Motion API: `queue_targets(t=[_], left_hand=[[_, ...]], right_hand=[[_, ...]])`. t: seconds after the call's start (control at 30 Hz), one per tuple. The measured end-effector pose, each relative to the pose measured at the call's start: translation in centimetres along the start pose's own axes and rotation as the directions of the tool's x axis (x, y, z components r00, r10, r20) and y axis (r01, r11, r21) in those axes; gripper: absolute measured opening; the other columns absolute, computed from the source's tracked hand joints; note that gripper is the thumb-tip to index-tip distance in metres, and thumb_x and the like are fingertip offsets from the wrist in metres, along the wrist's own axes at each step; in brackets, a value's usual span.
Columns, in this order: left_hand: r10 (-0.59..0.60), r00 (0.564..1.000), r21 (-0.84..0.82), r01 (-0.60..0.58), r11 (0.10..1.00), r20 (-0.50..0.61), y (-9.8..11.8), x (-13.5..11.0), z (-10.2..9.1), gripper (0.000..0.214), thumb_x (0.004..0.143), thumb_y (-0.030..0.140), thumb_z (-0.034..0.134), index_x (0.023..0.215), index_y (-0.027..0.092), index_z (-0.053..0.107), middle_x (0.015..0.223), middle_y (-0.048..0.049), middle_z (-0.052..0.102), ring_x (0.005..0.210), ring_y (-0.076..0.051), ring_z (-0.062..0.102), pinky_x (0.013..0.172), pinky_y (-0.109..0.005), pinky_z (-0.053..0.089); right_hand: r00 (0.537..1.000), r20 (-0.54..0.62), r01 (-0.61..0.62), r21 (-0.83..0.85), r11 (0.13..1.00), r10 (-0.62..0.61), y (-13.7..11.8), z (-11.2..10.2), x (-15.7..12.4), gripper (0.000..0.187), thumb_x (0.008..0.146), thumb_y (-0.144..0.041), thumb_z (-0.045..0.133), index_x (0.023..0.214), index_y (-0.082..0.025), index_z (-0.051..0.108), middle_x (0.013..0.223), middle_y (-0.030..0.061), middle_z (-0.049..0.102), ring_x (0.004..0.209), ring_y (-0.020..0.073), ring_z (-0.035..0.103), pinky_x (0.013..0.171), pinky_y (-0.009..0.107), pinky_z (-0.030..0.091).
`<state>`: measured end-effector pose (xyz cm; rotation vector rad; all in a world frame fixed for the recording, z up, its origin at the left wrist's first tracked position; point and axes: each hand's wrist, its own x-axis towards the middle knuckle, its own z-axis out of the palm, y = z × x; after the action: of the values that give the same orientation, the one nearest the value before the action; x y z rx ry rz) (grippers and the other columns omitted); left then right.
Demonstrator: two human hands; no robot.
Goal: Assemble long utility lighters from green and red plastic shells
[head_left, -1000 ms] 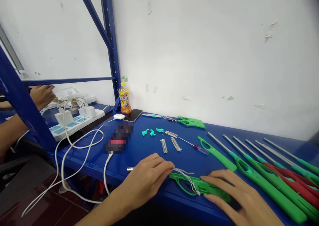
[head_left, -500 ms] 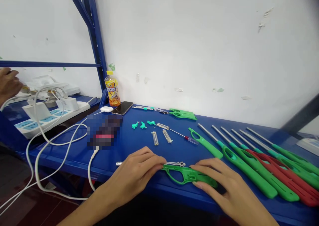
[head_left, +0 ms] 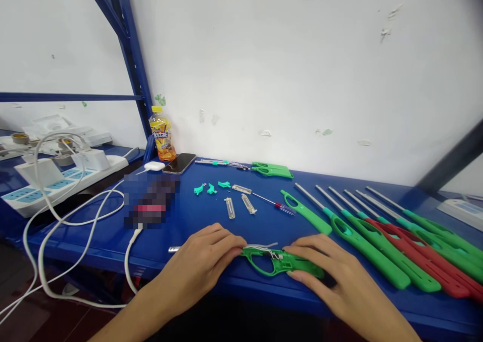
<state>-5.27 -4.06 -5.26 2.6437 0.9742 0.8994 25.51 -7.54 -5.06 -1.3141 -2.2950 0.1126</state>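
Observation:
A green plastic lighter handle half lies flat near the front edge of the blue table, with thin white wires running over it. My left hand rests palm down on the metal tube end at its left, fingertips touching the green piece. My right hand lies over the handle's right end, fingers curled down on it. A bit of the metal tube sticks out left of my left hand.
Finished green and red long lighters lie in a row at the right. Small teal parts, clear tubes, a screwdriver, a phone and a bottle sit further back. White cables and a power strip are at the left.
The view has swung right and both hands with the green handle sit a little closer together. Another person's hand at the far left has gone out of view.

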Motion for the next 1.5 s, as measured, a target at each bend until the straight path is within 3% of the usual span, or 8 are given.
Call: queue_targets(t=[0.17,0.5,0.73,0.87,1.0,1.2,1.37,1.5], left_hand=[[-0.019,1.0,-0.002,0.019,1.0,0.014,0.3,0.2,-0.2,0.019,0.112,0.023,0.048,0.118,0.024,0.066,0.111,-0.0021,0.071,0.098,-0.019,0.063,0.087,-0.032,0.051],[-0.034,0.998,0.002,0.034,0.999,0.048,0.2,0.1,-0.2,0.018,0.11,0.021,0.051,0.114,0.025,0.068,0.108,-0.0014,0.07,0.096,-0.019,0.063,0.087,-0.033,0.051],[-0.026,0.999,0.044,0.024,0.999,0.035,0.4,0.1,0.0,0.015,0.108,0.018,0.055,0.111,0.023,0.07,0.104,-0.0005,0.071,0.091,-0.018,0.066,0.099,-0.038,0.049],[-0.045,0.998,0.066,0.043,0.997,0.04,0.4,0.1,0.0,0.014,0.107,0.019,0.056,0.11,0.022,0.068,0.105,-0.0012,0.071,0.09,-0.019,0.063,0.085,-0.033,0.049],[-0.023,0.999,0.079,0.021,0.997,0.033,0.4,0.1,-0.1,0.015,0.108,0.019,0.055,0.113,0.022,0.068,0.107,-0.0018,0.071,0.09,-0.019,0.062,0.083,-0.034,0.048],[-0.045,0.998,0.061,0.042,0.997,0.05,0.3,0.1,0.0,0.016,0.109,0.02,0.051,0.112,0.023,0.067,0.106,-0.0014,0.07,0.092,-0.02,0.062,0.086,-0.036,0.048],[-0.035,0.999,0.059,0.034,0.998,0.016,0.5,0.0,0.0,0.013,0.11,0.02,0.051,0.114,0.024,0.063,0.106,-0.0007,0.068,0.092,-0.019,0.063,0.085,-0.035,0.049],[0.037,0.997,0.088,-0.032,0.996,-0.063,0.5,-0.2,0.1,0.013,0.11,0.02,0.051,0.117,0.023,0.061,0.107,-0.0016,0.067,0.092,-0.018,0.064,0.083,-0.033,0.05]], right_hand=[[1.0,-0.005,0.013,-0.006,1.0,-0.013,-0.1,-0.1,0.0,0.025,0.103,-0.045,0.063,0.122,-0.035,0.077,0.119,0.0049,0.075,0.105,0.0249,0.073,0.092,0.037,0.062],[0.998,0.028,0.05,-0.063,0.997,-0.048,0.6,0.3,-0.4,0.031,0.105,-0.041,0.059,0.133,-0.042,0.072,0.137,0.0032,0.07,0.122,0.027,0.07,0.103,0.041,0.06],[0.999,-0.012,0.042,0.029,0.999,-0.042,-0.3,1.6,0.9,0.023,0.104,-0.042,0.06,0.119,-0.034,0.075,0.128,0.005,0.074,0.116,0.026,0.073,0.098,0.034,0.063],[0.999,-0.024,0.046,0.077,0.996,-0.044,-0.7,2.2,1.5,0.015,0.101,-0.042,0.064,0.108,-0.033,0.075,0.114,0.004,0.077,0.105,0.026,0.075,0.088,0.032,0.065],[1.0,-0.022,0.018,0.135,0.991,-0.016,-0.9,2.0,0.9,0.017,0.1,-0.043,0.067,0.112,-0.034,0.074,0.116,0.0033,0.076,0.105,0.0243,0.075,0.09,0.03,0.063],[0.998,0.041,-0.046,0.199,0.979,0.039,-1.8,1.5,0.8,0.022,0.109,-0.038,0.053,0.117,-0.033,0.073,0.121,0.0039,0.073,0.114,0.0218,0.07,0.097,0.03,0.059],[0.997,0.062,-0.049,0.255,0.966,0.035,-1.9,1.3,1.1,0.025,0.11,-0.034,0.05,0.118,-0.032,0.074,0.12,0.0055,0.073,0.114,0.0231,0.069,0.099,0.032,0.058],[0.996,0.061,-0.075,0.261,0.962,0.061,-1.9,1.5,0.9,0.024,0.11,-0.037,0.052,0.117,-0.032,0.075,0.122,0.0053,0.072,0.114,0.0231,0.069,0.099,0.033,0.058]])
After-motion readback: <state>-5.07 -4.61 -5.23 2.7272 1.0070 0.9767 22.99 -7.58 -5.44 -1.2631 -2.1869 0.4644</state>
